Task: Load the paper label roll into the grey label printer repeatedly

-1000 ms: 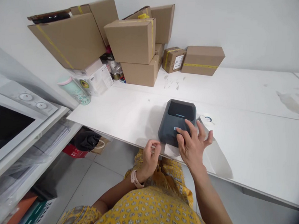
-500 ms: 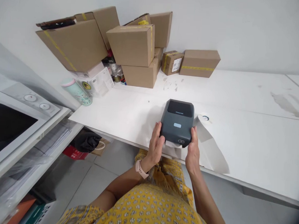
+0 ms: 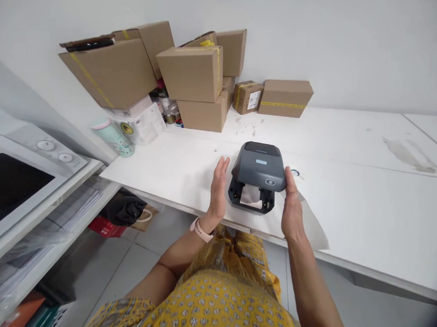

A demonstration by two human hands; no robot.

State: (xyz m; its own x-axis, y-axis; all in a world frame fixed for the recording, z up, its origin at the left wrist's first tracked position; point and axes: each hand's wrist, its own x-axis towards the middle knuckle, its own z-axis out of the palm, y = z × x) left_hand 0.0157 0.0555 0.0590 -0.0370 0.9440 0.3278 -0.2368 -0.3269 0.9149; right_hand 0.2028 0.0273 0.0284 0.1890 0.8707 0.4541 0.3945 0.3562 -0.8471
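Dark-grey boxy plastic printer (image 3: pixel 256 177): right hand (image 3: pixel 292 211) nearer

Sits on white wide desk (image 3: pixel 174 171), long axis away from body, rounded grey lid (image 3: pixel 264 168) tilted open. Right fingers straight, unclamped, against printer's right side; left hand (image 3: pixel 218 195) likewise unclamped, just off its left.

Pale wall (image 3: pixel 356 48), white table (image 3: pixel 351 141), tiled floor (image 3: pixel 140 254), white shelving (image 3: pixel 90 168), perhaps a shadowed table support (image 3: pixel 378 285)

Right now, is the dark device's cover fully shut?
No, the cover is raised at its front, exposing white paper inside the device.
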